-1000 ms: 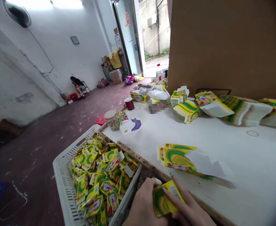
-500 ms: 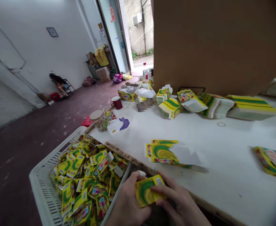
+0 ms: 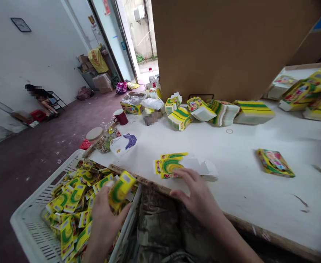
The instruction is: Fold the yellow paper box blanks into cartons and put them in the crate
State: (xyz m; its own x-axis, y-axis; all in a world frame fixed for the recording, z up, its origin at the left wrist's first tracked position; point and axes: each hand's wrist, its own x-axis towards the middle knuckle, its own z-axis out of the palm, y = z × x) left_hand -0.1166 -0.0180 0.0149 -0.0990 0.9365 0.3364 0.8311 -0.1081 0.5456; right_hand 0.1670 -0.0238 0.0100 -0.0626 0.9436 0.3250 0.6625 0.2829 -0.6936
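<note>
My left hand (image 3: 104, 219) is over the basket, its fingers and thumb around a small yellow-and-green carton (image 3: 121, 186), slightly blurred. Below it, a white plastic basket (image 3: 30, 219) holds a heap of similar small cartons (image 3: 67, 237). At the table's near edge my right hand (image 3: 194, 191) has its fingers apart and nothing in its grasp. Its fingertips are at the near side of a small stack of flat, unfolded cartons (image 3: 170, 166), and I cannot tell whether they touch it.
On the white table (image 3: 239, 193) lies a flat printed box (image 3: 275, 162). Bundles of flat cartons (image 3: 253, 112) line the back before a large brown board (image 3: 220, 47). A maroon mug (image 3: 120, 117), a lidded jar (image 3: 101, 140) and a tissue pack (image 3: 123, 143) stand left. A seated person (image 3: 42, 98) is far off.
My hands have parted: the left has carried the carton leftward over the basket, while the right has let go and moved up toward the flat cartons. The view has swung right.
</note>
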